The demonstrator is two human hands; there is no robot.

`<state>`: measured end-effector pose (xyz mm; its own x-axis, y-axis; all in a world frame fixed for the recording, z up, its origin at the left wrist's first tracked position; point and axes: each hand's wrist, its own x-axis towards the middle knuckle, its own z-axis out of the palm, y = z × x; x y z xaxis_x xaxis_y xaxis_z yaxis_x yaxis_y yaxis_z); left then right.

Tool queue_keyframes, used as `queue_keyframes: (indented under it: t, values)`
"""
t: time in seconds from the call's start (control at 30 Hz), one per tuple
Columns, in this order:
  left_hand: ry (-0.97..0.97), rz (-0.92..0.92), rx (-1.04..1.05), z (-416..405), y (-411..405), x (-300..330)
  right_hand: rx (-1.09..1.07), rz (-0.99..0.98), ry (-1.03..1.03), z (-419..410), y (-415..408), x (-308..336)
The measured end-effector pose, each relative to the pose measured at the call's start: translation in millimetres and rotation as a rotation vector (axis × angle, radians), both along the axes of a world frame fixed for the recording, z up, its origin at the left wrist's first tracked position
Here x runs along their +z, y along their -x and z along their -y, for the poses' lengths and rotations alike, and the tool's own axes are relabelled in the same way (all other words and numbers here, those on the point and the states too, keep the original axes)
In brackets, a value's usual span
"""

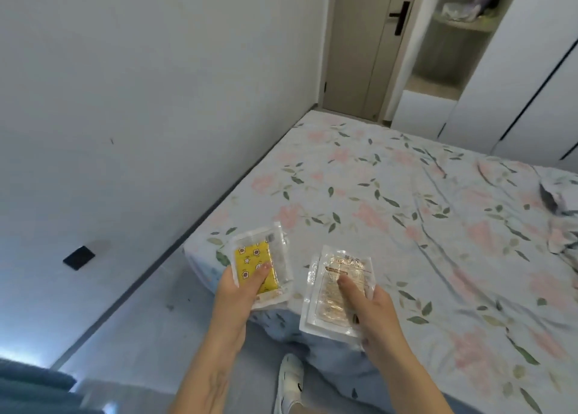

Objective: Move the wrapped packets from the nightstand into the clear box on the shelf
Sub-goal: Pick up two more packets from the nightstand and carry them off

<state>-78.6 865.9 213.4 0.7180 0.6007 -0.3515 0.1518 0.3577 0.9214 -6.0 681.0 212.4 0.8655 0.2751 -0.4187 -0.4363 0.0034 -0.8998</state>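
Two hands are loaded, one small stack of packets in each, which looks like the sensible way to clear several at a time instead of making a trip per packet. Nearest the camera, a white shoe (289, 382) points forward on the floor (162, 313) beside the bed, so the person seems to be standing or walking alongside it.

The left hand (240, 291) holds the yellow packet (255, 268) with at least one more clear wrapper under it; the thumb lies flat across the printed face and the fingers are hidden beneath, a pinching grip that keeps slippery wrappers from sliding apart. The right hand (372, 310) holds the tan packets (336, 291) the same way, thumb pressed down the middle of the top one, two or more layers showing at the edges. Both stacks are held nearly level, faces up, over the near corner of the flowered bed (422, 226), apart from each other and touching nothing else.

The nightstand is not in view. Beyond the bed, past the door (362, 44), open shelves (438, 85) stand in the white wardrobe (516, 100); a pale crinkled thing on an upper shelf may be the clear box, but it is too blurred to tell. My judgement: this is the carrying step, with the drop-off not yet done.
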Motion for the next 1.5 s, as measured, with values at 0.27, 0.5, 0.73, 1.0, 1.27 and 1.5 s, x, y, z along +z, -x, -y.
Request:
queue_keyframes:
  t: [0.27, 0.5, 0.73, 1.0, 1.27, 1.5]
  values:
    - [-0.027, -0.009, 0.147, -164.5, -64.8, 9.1, 0.115, -0.001, -0.031, -172.2, -113.6, 6.7]
    - [-0.021, -0.020, 0.339, -279.2, -90.9, 34.5, 0.271, 0.066, -0.037, -313.3, -165.9, 29.7]
    - [-0.012, -0.011, 0.389, -402.7, -123.0, 33.1, 0.290, 0.048, -0.038, -434.6, -204.4, 28.1]
    - [-0.089, 0.060, 0.200, -590.6, -179.8, 39.1, 0.127, 0.132, -0.072, -601.1, -243.8, 31.1]
    - [-0.184, 0.054, -0.049, -704.9, -238.6, 68.9, 0.004, 0.156, -0.150, -717.4, -275.1, 60.9]
    - [-0.162, 0.101, -0.126, -739.1, -307.4, 76.7, -0.141, 0.181, -0.127, -745.0, -319.1, 72.3]
